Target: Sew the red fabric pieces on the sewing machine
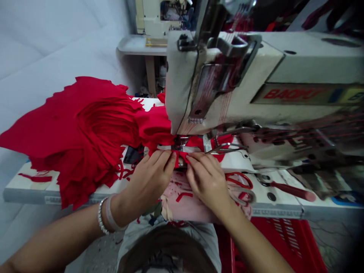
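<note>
My left hand point(152, 178) and my right hand point(206, 178) meet in front of the sewing machine point(256, 83). Both pinch a small red fabric piece point(179, 158) at the front of the presser foot point(182, 144), fingertips pressed together on its edge. The left wrist carries a beaded bracelet point(101, 216). More red cloth point(153, 125) lies behind the needle area under the machine head.
A thick stack of red cut pieces point(82, 132) covers the left of the white table point(28, 185). Red-handled scissors point(241, 185) and a red-handled screwdriver point(290, 189) lie at the right. Small snips point(224, 148) rest by the needle. A red crate point(284, 242) stands below.
</note>
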Available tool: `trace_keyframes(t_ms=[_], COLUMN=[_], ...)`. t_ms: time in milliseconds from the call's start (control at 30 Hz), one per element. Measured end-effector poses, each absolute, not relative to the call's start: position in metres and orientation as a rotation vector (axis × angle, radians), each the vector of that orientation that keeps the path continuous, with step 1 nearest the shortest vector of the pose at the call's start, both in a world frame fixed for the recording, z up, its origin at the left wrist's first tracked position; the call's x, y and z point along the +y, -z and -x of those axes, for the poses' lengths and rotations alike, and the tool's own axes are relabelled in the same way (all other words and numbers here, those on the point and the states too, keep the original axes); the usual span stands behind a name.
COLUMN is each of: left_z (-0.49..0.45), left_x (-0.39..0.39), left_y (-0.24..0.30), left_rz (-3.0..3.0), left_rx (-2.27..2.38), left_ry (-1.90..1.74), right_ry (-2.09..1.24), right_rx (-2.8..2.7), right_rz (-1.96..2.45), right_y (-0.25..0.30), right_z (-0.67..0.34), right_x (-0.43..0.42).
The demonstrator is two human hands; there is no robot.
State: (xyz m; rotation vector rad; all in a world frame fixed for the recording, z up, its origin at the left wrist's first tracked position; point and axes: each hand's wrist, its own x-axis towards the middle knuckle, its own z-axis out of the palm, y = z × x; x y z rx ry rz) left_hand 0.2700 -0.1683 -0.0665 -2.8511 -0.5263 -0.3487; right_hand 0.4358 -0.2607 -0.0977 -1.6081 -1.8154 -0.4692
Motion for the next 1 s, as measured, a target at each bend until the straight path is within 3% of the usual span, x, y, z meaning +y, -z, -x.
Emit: trace_keyframes(t_ms=[100,267,1000], left_z=[-0.271,-0.274,-0.279], left_x=[-0.169,-0.166,-0.163], left_y=[0.069,0.074,0.073], left_rz=[2.824,2.873,2.842], left_rx=[-0.542,-0.499,-0.505], left_ry=[0.415,0.490,0.457], right_ry=[0.374,0.563,0.606], right_rx=[-1.716,-1.927,-1.886], right_rz=[1.600,1.691,1.773], right_y=[0.099,0.097,0.096], right_z=[-0.432,-0.429,-0.430], right_x=[-0.259,-0.261,-0.244])
